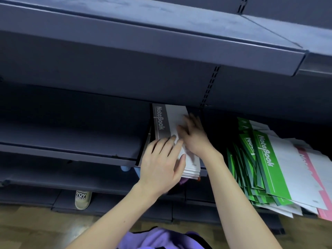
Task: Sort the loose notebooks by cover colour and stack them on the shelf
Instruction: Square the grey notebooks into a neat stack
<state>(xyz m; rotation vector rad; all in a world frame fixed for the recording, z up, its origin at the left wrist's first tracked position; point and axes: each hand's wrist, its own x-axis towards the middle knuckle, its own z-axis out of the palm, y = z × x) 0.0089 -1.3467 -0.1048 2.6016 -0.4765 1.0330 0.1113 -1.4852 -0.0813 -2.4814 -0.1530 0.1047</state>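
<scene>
Pressing grey notebooks (172,126) flat, both hands (161,159) open; green notebook pile (260,168) right, shoe (83,199) below.

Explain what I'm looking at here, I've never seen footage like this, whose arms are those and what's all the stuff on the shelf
There is no machine here. A person wears a camera on their head, so this single picture looks forward and down along their own bare arms at a dark blue shop shelf. Both hands lie with fairly straight fingers on a stack of grey notebooks, the left hand on its near end, the right hand further in; they seem to be pressing or squaring it, not gripping. To the right lies a messy heap of green notebooks, with a pink notebook poking out at the far right. Below, on the floor, is a shoe.
</scene>
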